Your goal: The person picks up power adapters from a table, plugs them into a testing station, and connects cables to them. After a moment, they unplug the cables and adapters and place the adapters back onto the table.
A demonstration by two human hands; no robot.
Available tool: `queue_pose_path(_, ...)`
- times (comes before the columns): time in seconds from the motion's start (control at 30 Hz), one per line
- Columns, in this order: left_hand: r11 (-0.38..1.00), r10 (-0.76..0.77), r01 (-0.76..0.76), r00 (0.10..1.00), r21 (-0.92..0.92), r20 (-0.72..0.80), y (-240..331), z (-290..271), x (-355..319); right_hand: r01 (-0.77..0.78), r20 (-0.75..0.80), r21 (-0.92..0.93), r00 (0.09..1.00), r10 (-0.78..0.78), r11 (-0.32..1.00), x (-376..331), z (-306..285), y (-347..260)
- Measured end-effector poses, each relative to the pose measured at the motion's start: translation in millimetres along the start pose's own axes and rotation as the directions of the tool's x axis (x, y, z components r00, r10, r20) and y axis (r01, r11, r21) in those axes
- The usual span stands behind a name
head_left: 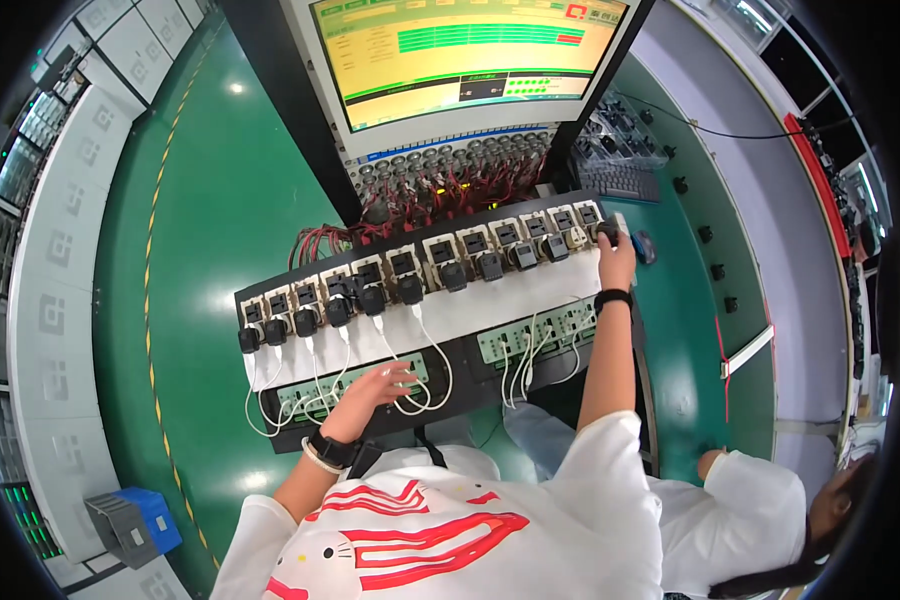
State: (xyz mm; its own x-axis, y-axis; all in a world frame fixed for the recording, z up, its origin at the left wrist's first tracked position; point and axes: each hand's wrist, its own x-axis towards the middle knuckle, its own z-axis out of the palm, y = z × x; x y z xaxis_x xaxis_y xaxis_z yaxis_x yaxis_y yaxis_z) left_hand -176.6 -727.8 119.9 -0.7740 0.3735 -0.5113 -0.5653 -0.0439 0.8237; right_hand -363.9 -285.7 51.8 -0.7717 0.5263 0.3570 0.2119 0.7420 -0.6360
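A long test bench carries a row of power sockets (440, 250), with black plug-in chargers set in several of them. At the row's right end, my right hand (616, 262) has its fingers closed on a small black charger (606, 232) at the last socket. My left hand (378, 388) is open, fingers stretched out, above the white cables (435, 378) at the front of the left green circuit board (315, 388). White cables run from the left-hand chargers (371, 298) to that board. Other white cables hang from the right green circuit board (535, 333).
A monitor (460, 65) stands behind the sockets, over bundled red wires (420, 195). Right of the bench are a keyboard (620, 184), a mouse (646, 247) and a clear tray of black parts (615, 135). Another person (740, 520) is at right; a grey-blue crate (133, 525) stands left.
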Motion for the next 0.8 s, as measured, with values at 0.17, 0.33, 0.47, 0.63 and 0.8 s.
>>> queue_pose_path(0.17, 0.998, -0.064, 0.065, 0.995, 0.008, -0.074, -1.6, 1.3, -10.1, 0.013, 0.280, -0.325, 0.956, 0.083, 0.946, 5.0, 27.9, -2.9)
queue_pose_path(0.33, 0.999, -0.027, 0.030, 0.997, 0.034, -0.078, 2.7, 4.0, -9.8, -0.133, 0.187, -0.367, 0.959, 0.213, 0.921, -11.6, 38.8, -28.5)
queue_pose_path(0.47, 0.998, 0.000, 0.002, 1.000, 0.062, -0.025, -0.1, 7.4, -5.2, -0.152, 0.296, -0.515, 0.892, 0.341, 0.844, 5.2, 30.0, -27.3)
queue_pose_path(0.63, 0.999, 0.010, -0.010, 1.000, 0.031, -0.015, -9.9, -5.9, -12.9, -0.198, 0.062, 0.575, 0.978, 0.199, 0.793, -108.5, -6.3, -85.3)
queue_pose_path(0.8, 1.000, -0.028, 0.028, 0.999, 0.005, 0.042, -8.4, -7.2, -0.7, -0.250, 0.212, 0.381, 0.961, 0.179, 0.890, -306.6, 19.0, -51.1)
